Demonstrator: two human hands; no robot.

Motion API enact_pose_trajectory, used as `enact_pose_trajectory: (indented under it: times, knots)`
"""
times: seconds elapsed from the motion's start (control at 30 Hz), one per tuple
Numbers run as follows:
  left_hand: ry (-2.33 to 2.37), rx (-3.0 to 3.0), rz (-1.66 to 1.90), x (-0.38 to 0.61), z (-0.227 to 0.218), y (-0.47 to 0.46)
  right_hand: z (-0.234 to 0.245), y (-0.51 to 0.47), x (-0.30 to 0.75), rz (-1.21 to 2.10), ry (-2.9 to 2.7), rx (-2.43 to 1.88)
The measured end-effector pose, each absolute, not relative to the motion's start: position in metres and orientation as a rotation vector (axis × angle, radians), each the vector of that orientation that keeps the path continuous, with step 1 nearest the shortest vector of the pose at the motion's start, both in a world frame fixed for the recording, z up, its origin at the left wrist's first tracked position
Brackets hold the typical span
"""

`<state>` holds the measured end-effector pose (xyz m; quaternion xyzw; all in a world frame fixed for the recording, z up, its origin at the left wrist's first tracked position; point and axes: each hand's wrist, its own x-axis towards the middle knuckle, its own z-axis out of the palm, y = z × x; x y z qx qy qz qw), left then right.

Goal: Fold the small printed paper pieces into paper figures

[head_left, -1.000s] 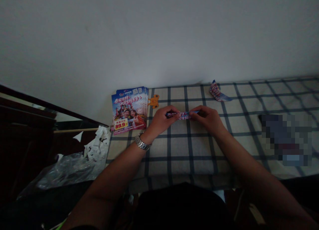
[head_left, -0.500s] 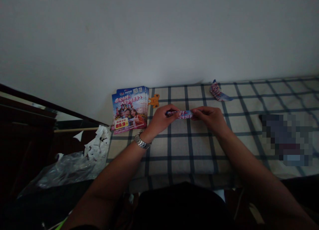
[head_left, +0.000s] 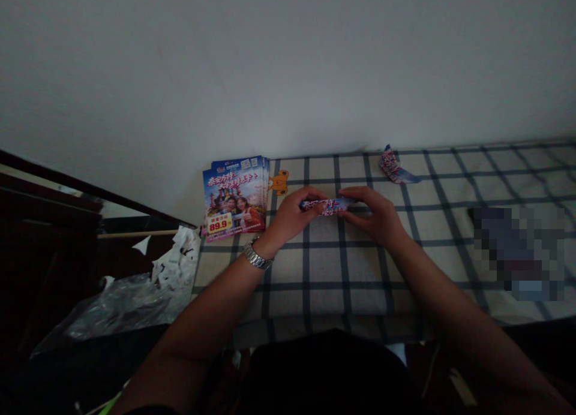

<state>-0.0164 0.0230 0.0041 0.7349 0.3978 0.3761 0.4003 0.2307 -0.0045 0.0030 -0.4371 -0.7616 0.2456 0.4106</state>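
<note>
A flyer folded into a narrow strip [head_left: 332, 206], printed in blue, white and red, is held low over the checked cloth. My left hand [head_left: 300, 214], with a metal watch [head_left: 257, 254] on its wrist, is closed on the strip's left end, thumb on the front. Around the right end, my right hand [head_left: 375, 214] has its index finger at the upper edge and its thumb at the lower edge. Its other fingers are mostly hidden. Beyond the hands lies another folded flyer [head_left: 395, 166], bent and partly unfolded.
A stack of flyers [head_left: 234, 202] lies on the left of the checked cloth [head_left: 310, 268], beside an orange bear figure [head_left: 279, 183]. At right is a pixelated dark object [head_left: 508, 241]. Clear plastic [head_left: 121, 307] and torn white paper [head_left: 177, 259] lie off the left edge. A wall [head_left: 288, 73] stands behind.
My right hand's thumb and index finger have spread from a pinch at the strip's right end to its upper and lower edges. The left hand has hardly moved.
</note>
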Motion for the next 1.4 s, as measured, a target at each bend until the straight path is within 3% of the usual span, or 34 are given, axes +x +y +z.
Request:
enact_pose_trajectory:
  times: [0.17,0.77,1.03,1.4]
  knots:
    - [1.037,1.831,0.912,-0.015,0.002,0.022,0.003,-0.003,0.228,0.507,-2.122,-0.939]
    - [1.041,1.834,0.83,-0.012,0.009,0.015,0.004,-0.008,0.228,0.591,-2.129,-1.058]
    - [0.956,2.074,1.059,-0.014,0.014,0.013,0.007,-0.009,0.227,0.598,-2.017,-1.141]
    - [0.907,2.086,1.093,-0.012,0.012,0.013,0.008,-0.01,0.227,0.611,-1.996,-1.182]
